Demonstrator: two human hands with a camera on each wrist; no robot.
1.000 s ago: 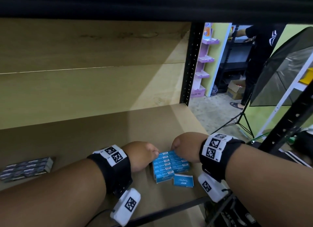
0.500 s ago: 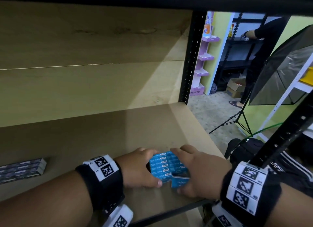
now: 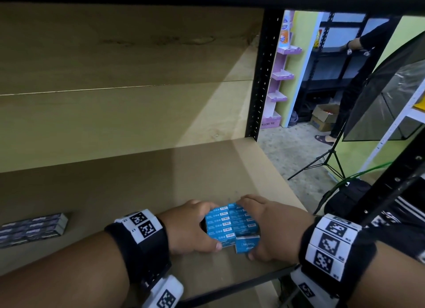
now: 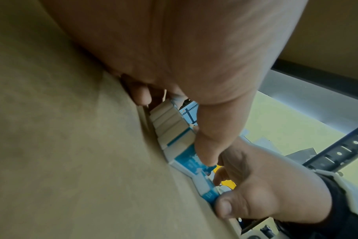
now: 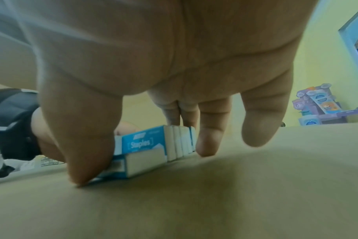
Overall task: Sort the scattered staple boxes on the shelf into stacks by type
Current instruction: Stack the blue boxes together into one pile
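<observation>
Head view: since half a second ago my hands have barely moved; a second ago they only hovered at the far end of the blue boxes, and now they cup them from both sides. I read that as squaring up the blue type, not yet lifting.

My left hand (image 3: pixel 190 227) curls round the 9 o'clock side of the blue staple boxes (image 3: pixel 230 222), thumb along their near edge, fingers wrapped over the far end. My right hand (image 3: pixel 269 225) closes in from 3 o'clock; its thumb presses the loose blue box (image 3: pixel 247 244), which lies flat at 6 o'clock against the row, label up, while the other fingers, slightly spread, touch the far boxes.

The blue boxes sit near the front right of the shelf board (image 3: pixel 142 181). Well apart at 9 o'clock lies the dark stack of staple boxes (image 3: pixel 32 229), untouched and already grouped. No bin or tray holds anything; the shelf bay itself is the only container, holding these two groups.
</observation>
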